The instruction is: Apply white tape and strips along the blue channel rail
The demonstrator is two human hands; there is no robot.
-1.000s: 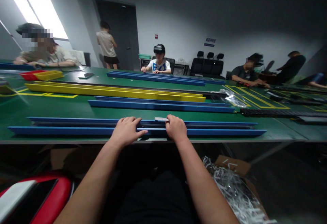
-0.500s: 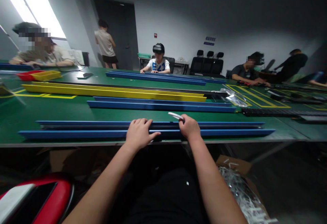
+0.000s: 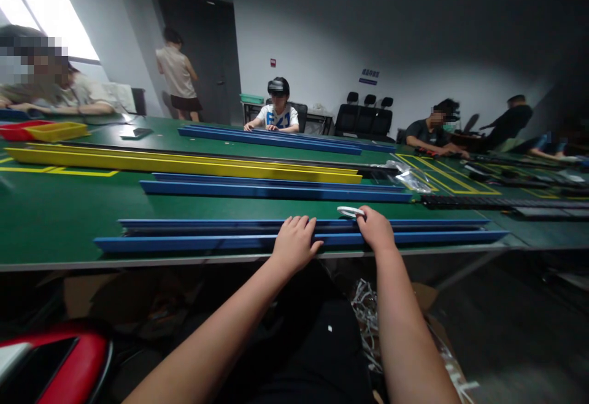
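Note:
A long blue channel rail (image 3: 184, 243) with two raised walls lies along the front edge of the green table. Across it rests my left hand (image 3: 295, 241), fingers draped over the rail's walls and thumb held apart. To its right, my right hand (image 3: 376, 229) pinches a narrow roll of white tape (image 3: 350, 212) just above the rail's far wall. The right fingers are partly hidden by the hand's own back. Behind both hands lies a second blue rail (image 3: 276, 190), with a yellow rail (image 3: 184, 161) beyond it.
More blue rails (image 3: 267, 140) lie near a person (image 3: 278, 112) seated opposite. Red (image 3: 23, 131) and yellow trays (image 3: 57, 131) are at left, clear plastic wrap (image 3: 409, 175) at right. Below the table's front edge, white strip scraps (image 3: 365, 318) fill a box; a red seat (image 3: 73, 355) stands left.
The front blue rail has slid to the right along the table, and both my hands have moved right with it. My right hand still holds the tape roll. The view has shifted slightly.

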